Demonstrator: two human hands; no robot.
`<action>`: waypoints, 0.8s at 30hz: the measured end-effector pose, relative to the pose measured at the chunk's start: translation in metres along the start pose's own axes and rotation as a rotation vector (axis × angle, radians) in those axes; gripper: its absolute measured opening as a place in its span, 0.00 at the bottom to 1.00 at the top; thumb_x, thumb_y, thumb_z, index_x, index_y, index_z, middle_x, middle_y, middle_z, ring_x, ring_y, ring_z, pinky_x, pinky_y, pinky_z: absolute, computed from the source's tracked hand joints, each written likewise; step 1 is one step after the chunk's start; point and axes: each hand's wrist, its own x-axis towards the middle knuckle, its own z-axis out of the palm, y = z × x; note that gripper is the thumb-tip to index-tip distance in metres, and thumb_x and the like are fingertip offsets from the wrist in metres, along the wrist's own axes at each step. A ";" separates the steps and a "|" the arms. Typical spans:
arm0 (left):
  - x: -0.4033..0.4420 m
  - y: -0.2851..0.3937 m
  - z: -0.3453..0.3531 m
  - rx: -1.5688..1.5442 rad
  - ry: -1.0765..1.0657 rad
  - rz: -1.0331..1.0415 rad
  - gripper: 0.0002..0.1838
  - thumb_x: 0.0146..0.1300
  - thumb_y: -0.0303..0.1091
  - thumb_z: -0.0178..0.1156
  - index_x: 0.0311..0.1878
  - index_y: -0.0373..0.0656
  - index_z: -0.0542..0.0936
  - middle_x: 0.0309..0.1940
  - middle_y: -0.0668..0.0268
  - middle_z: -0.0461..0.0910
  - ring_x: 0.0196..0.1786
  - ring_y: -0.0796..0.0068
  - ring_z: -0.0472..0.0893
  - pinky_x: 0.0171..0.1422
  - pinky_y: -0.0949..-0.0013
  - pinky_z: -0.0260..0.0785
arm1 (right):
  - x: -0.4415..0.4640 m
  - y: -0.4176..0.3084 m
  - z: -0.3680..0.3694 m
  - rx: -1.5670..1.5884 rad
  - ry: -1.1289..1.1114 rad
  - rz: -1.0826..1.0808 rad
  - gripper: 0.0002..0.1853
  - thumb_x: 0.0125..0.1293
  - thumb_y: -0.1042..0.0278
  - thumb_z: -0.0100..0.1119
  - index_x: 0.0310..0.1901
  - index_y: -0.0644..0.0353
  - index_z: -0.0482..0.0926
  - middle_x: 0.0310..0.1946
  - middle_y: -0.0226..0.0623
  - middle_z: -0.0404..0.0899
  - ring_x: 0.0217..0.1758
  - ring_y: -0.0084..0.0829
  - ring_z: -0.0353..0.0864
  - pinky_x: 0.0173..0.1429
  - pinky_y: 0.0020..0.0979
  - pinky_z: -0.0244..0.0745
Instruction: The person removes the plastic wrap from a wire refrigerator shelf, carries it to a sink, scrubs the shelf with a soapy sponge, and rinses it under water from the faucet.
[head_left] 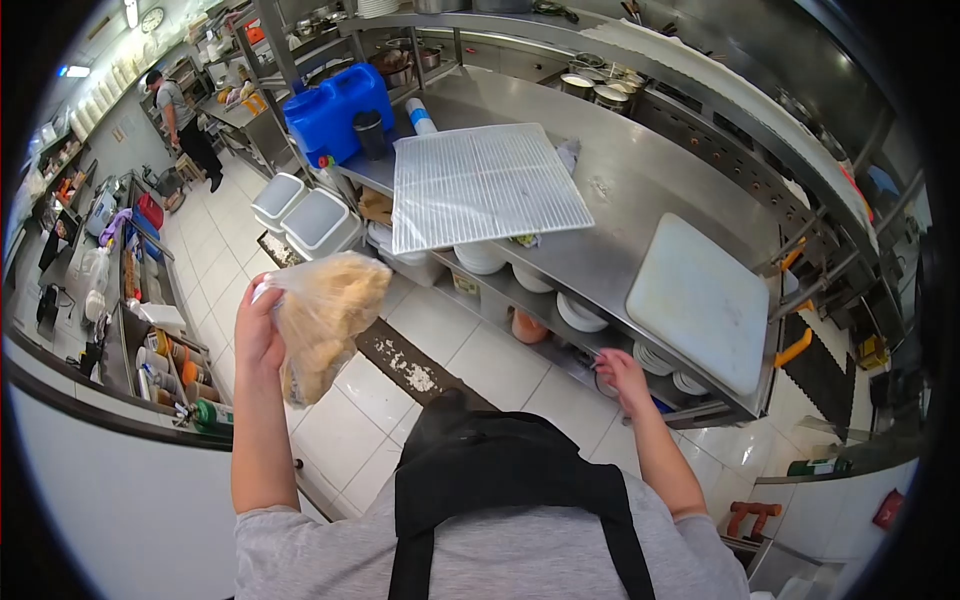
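While the left hand (262, 325) grips the top of a bag (335, 315) above the floor (502, 352), the right hand (624, 380) curls near the table (640, 170); whether it holds anything is unclear.

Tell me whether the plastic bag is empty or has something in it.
It has something in it: tan, lumpy contents show through the clear plastic bag, gripped near its top by the left hand.
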 end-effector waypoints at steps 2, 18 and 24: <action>-0.004 0.015 -0.003 -0.023 0.082 0.012 0.13 0.59 0.21 0.53 0.48 0.42 0.70 0.39 0.62 0.77 0.42 0.68 0.79 0.48 0.66 0.76 | 0.005 -0.031 0.042 0.352 -0.244 -0.084 0.18 0.71 0.57 0.47 0.52 0.61 0.73 0.46 0.34 0.79 0.43 0.23 0.79 0.44 0.26 0.72; 0.318 -0.038 0.026 0.164 -0.151 -0.151 0.13 0.56 0.23 0.60 0.45 0.41 0.74 0.39 0.68 0.76 0.44 0.76 0.74 0.51 0.73 0.65 | 0.174 -0.188 0.266 1.127 -0.241 0.121 0.20 0.68 0.54 0.53 0.57 0.55 0.69 0.49 0.30 0.76 0.49 0.28 0.76 0.49 0.32 0.71; 0.395 -0.077 0.063 0.155 -0.267 -0.185 0.13 0.56 0.23 0.61 0.44 0.43 0.74 0.37 0.70 0.76 0.42 0.78 0.73 0.49 0.73 0.64 | 0.159 -0.256 0.211 1.106 0.017 -0.181 0.18 0.68 0.65 0.49 0.57 0.62 0.69 0.51 0.41 0.75 0.52 0.35 0.77 0.55 0.38 0.74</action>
